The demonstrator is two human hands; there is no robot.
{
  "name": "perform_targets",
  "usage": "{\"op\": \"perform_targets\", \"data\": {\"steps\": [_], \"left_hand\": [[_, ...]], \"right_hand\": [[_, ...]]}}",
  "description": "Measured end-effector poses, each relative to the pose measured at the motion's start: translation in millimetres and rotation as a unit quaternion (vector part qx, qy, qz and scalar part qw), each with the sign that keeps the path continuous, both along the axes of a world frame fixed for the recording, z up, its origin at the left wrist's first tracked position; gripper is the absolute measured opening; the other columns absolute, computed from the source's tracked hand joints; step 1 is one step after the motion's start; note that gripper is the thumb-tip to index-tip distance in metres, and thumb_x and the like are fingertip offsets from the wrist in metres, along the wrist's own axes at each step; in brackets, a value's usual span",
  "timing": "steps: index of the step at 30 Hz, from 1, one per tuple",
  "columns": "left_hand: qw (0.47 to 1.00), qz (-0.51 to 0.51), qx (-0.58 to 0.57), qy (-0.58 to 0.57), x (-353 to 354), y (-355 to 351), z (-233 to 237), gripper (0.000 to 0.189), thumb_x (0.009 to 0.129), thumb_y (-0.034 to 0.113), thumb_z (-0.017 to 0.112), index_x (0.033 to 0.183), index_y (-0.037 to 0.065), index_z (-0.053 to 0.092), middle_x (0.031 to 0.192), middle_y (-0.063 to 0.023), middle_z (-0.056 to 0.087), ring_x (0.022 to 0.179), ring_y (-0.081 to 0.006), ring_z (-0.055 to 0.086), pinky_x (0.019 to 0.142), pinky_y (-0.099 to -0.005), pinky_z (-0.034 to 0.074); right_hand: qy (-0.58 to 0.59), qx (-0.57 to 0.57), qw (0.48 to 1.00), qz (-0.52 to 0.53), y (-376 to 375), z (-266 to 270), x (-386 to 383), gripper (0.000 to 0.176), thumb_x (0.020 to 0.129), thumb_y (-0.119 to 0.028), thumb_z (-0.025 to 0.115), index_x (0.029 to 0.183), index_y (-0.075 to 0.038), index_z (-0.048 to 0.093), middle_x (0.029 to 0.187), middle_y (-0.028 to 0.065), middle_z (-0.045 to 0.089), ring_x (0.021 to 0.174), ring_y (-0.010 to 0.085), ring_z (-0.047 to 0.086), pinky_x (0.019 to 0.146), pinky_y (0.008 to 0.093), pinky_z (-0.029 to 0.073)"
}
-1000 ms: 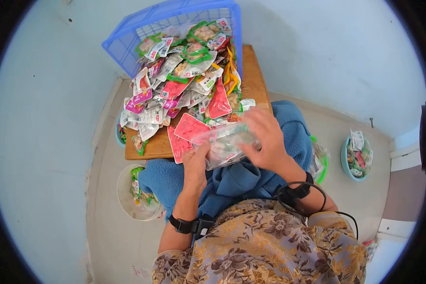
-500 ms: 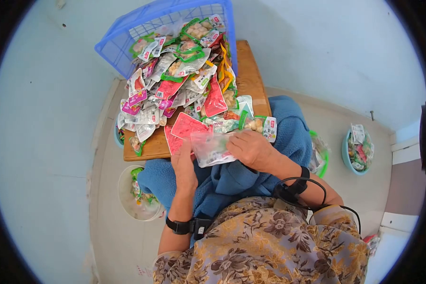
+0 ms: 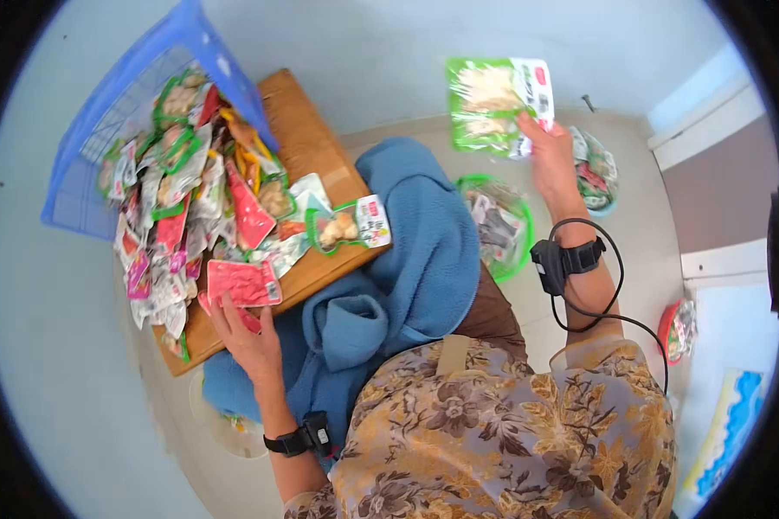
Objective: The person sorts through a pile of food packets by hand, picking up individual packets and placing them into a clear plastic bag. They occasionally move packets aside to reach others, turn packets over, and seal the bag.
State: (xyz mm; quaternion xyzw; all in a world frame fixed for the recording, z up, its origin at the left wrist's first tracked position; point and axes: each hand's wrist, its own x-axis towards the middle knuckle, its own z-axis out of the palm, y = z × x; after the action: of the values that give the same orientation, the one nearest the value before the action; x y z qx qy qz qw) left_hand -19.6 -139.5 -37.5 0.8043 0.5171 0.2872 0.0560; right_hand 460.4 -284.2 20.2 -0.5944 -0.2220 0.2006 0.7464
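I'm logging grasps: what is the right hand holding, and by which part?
The right hand holds a green-edged packet with pale contents by the lower corner of its white end.

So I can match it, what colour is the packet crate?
The crate is blue, clearest in the head view.

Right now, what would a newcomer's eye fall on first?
Probably the blue crate at the left, tipped on its side, with a heap of packets spilling onto the wooden table. Next, the green-edged packet held up by the right hand against the pale wall, and the blue fleece over the lap.
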Motion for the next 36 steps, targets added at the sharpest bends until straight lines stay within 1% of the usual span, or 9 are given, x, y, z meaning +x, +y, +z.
{"op": "perform_targets", "data": {"steps": [2, 8, 11, 14, 21, 28, 31, 33, 36], "left_hand": [[1.0, -0.005, -0.004, 0.016, 3, 5, -6, 0.07, 0.083, 0.01, 0.075, 0.144, 0.002, 0.044, 0.152, -0.0307, 0.033, 0.142, -0.0485, 0.03, 0.115, -0.0504, 0.03], [0.998, -0.009, -0.008, 0.063, 8, 14, -14, 0.062, 0.091, 0.012, 0.067, 0.147, 0.005, 0.042, 0.156, -0.0262, 0.03, 0.143, -0.0479, 0.028, 0.116, -0.0519, 0.028], [0.997, -0.017, -0.005, 0.075, 8, 20, -19, 0.062, 0.091, 0.011, 0.067, 0.147, 0.005, 0.042, 0.156, -0.0259, 0.029, 0.144, -0.0478, 0.027, 0.117, -0.0521, 0.027], [0.997, -0.008, -0.026, 0.078, 11, 21, -17, 0.062, 0.091, 0.01, 0.066, 0.148, 0.006, 0.042, 0.157, -0.0256, 0.028, 0.144, -0.0478, 0.027, 0.117, -0.052, 0.028], [0.995, -0.015, -0.024, 0.099, 13, 22, -13, 0.061, 0.092, 0.011, 0.065, 0.148, 0.006, 0.041, 0.158, -0.024, 0.027, 0.144, -0.0473, 0.026, 0.118, -0.0517, 0.026], [0.992, -0.028, -0.04, 0.12, 15, 24, -7, 0.061, 0.092, 0.009, 0.062, 0.148, 0.006, 0.041, 0.159, -0.0238, 0.027, 0.146, -0.0468, 0.024, 0.119, -0.0514, 0.024], [0.991, -0.015, -0.026, 0.134, 11, 27, -9, 0.062, 0.09, 0.009, 0.062, 0.148, 0.005, 0.041, 0.159, -0.0238, 0.027, 0.147, -0.047, 0.022, 0.119, -0.0513, 0.023], [0.991, -0.03, -0.047, 0.121, 14, 29, -4, 0.064, 0.088, 0.009, 0.064, 0.148, 0.005, 0.041, 0.158, -0.0241, 0.027, 0.147, -0.0478, 0.021, 0.119, -0.0521, 0.023], [0.993, -0.021, -0.073, 0.095, 26, 27, 5, 0.062, 0.088, 0.007, 0.062, 0.146, 0.001, 0.042, 0.158, -0.0251, 0.028, 0.147, -0.0448, 0.025, 0.12, -0.0488, 0.022]], "right_hand": [[-0.06, -0.121, 0.983, -0.127, -38, -41, 40, 0.021, 0.089, -0.02, 0.072, 0.097, 0.0, 0.073, 0.08, -0.0021, 0.066, 0.067, 0.0068, 0.054, 0.06, 0.0285, 0.043], [-0.09, -0.388, 0.907, -0.138, -149, -176, 72, 0.026, 0.086, -0.02, 0.072, 0.075, 0.003, 0.068, 0.061, -0.0022, 0.056, 0.058, 0.0086, 0.047, 0.052, 0.0328, 0.04], [-0.089, -0.409, 0.906, -0.057, -175, -222, 61, 0.027, 0.086, -0.021, 0.071, 0.074, 0.003, 0.066, 0.056, 0.0028, 0.052, 0.054, 0.0109, 0.046, 0.051, 0.0353, 0.04], [-0.219, -0.505, 0.813, 0.19, -182, -234, 58, 0.022, 0.084, -0.025, 0.07, 0.082, -0.003, 0.069, 0.067, 0.0211, 0.061, 0.062, 0.0343, 0.06, 0.061, 0.0448, 0.047], [-0.344, -0.56, 0.645, 0.39, -154, -258, 51, 0.019, 0.082, -0.024, 0.069, 0.09, -0.007, 0.072, 0.082, 0.0203, 0.068, 0.08, 0.0399, 0.066, 0.072, 0.0478, 0.052], [-0.36, -0.566, 0.605, 0.429, -137, -321, 48, 0.023, 0.082, -0.025, 0.071, 0.095, -0.006, 0.073, 0.09, 0.0196, 0.07, 0.089, 0.04, 0.066, 0.077, 0.0494, 0.053], [-0.387, -0.49, 0.682, 0.379, -157, -380, 54, 0.02, 0.085, -0.024, 0.067, 0.09, -0.005, 0.071, 0.086, 0.0214, 0.068, 0.086, 0.0432, 0.064, 0.074, 0.0514, 0.052], [-0.293, -0.626, 0.638, 0.339, -144, -363, 44, 0.022, 0.088, -0.025, 0.064, 0.089, -0.005, 0.07, 0.088, 0.0206, 0.069, 0.088, 0.0431, 0.065, 0.072, 0.0515, 0.051], [-0.302, -0.616, 0.666, 0.293, -140, -363, 37, 0.021, 0.086, -0.025, 0.064, 0.09, -0.006, 0.072, 0.091, 0.0208, 0.07, 0.09, 0.0419, 0.067, 0.073, 0.0501, 0.052]]}}
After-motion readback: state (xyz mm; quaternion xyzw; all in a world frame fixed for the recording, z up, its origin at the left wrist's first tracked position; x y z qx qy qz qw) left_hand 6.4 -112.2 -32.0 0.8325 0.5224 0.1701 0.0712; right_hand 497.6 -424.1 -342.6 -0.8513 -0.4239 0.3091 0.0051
